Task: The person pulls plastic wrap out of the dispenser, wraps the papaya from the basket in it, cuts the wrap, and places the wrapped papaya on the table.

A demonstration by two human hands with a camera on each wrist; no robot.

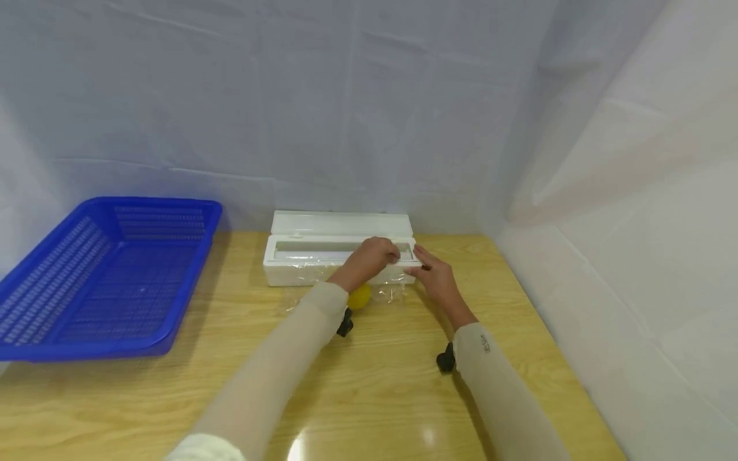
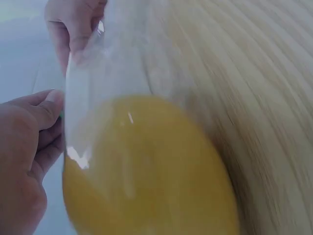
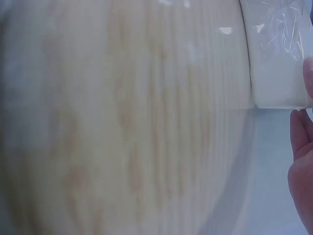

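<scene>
A: Scene, big to small?

B: Wooden table [image 1: 375, 384], blue basket [image 1: 109, 275] far left, white film dispenser [image 1: 337, 253] at the back with its lid up. My left hand [image 1: 371, 256] sits on the dispenser's front edge, fingers curled, pinching the cling film [image 2: 93, 98]. My right hand [image 1: 435, 275] is at the dispenser's right end, fingers fairly straight, touching it.

A: And the yellow ball [image 1: 360, 296]?

B: On the table just in front of the dispenser, under my left wrist, film draped over it.

A: Step?

B: Drawing out film, I judge. Next calls for a steady pull and a clean cut.
</scene>
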